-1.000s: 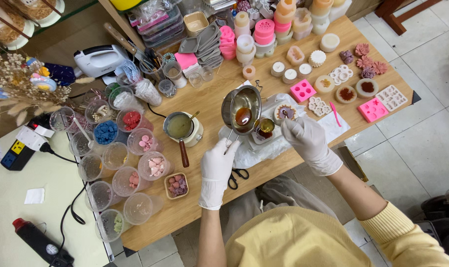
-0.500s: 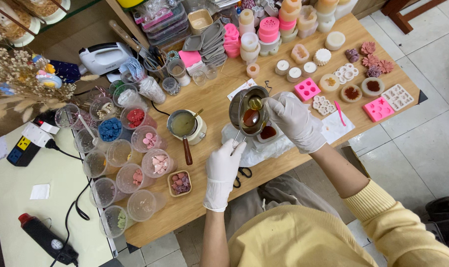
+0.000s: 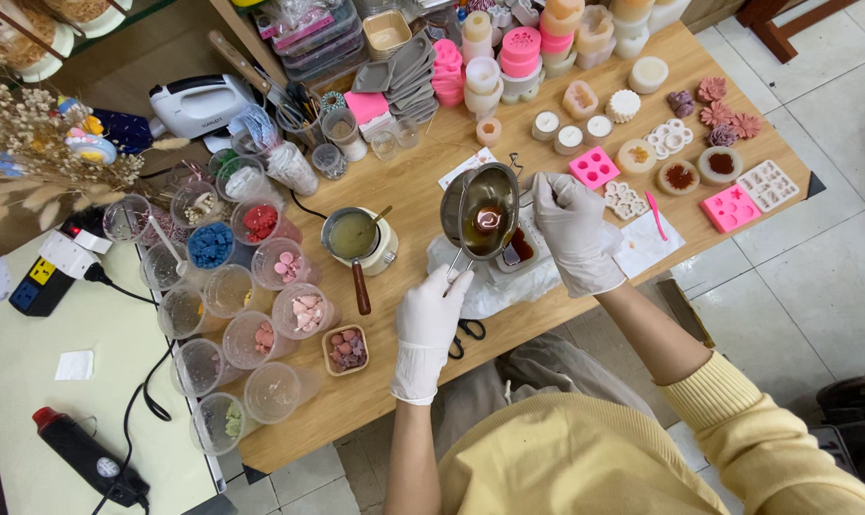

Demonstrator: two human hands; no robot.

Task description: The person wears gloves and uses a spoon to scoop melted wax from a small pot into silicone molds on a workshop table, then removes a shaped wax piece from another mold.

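Note:
My left hand (image 3: 430,322), in a white glove, grips the thin handle of a small metal pot (image 3: 480,212). The pot is held tilted above the wooden table (image 3: 423,381), with amber liquid and a dark red patch inside. My right hand (image 3: 575,231), also gloved, has its fingertips on the pot's right rim. Under the pot, a small mould (image 3: 520,248) holding dark red liquid rests on a white sheet (image 3: 494,288). Black scissors (image 3: 467,334) lie next to my left wrist.
Another pot with a wooden handle (image 3: 356,238) sits on a small warmer to the left. Several plastic cups of coloured pieces (image 3: 261,286) crowd the table's left end. Pink silicone moulds (image 3: 594,167) and finished candles (image 3: 632,154) lie to the right; jars and containers (image 3: 508,52) line the far edge.
The pot has tilted further over the mould. My right hand moved from above the mould to the pot's rim. My left hand stays on the handle.

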